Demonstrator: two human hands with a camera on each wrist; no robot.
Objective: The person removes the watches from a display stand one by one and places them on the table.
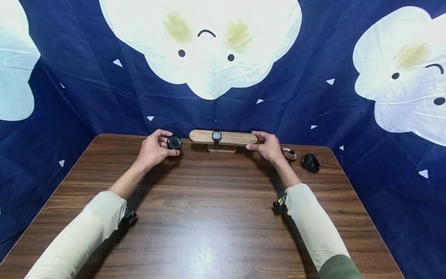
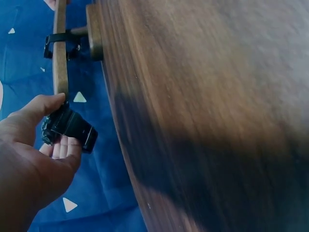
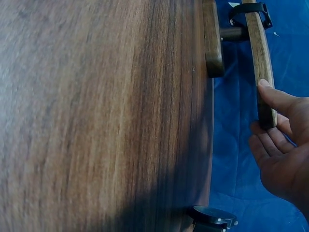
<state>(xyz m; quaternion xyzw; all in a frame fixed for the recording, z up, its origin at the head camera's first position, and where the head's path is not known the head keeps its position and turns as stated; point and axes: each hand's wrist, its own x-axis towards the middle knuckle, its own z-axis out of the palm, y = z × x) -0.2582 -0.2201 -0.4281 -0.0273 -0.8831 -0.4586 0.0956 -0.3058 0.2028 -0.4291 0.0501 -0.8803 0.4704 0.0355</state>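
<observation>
My left hand (image 1: 153,149) holds a black round-faced wristwatch (image 1: 174,142) between thumb and fingers, just off the left end of a wooden watch stand (image 1: 240,138). In the left wrist view, the strap of this wristwatch (image 2: 72,124) hangs down past the fingers. At the stand's other end, my right hand (image 1: 269,147) grips the horizontal bar, thumb on the near side and fingers behind and below, as the right wrist view shows. A square-faced smartwatch (image 1: 216,135) with a black strap is wrapped around the bar, left of its middle.
On the table (image 1: 209,193), right of my right hand, lie a thin-banded watch (image 1: 289,150), partly hidden by the wrist, and a dark watch (image 1: 310,162). A blue cloth (image 1: 122,100) with cloud prints hangs behind the table's back edge, close to the stand.
</observation>
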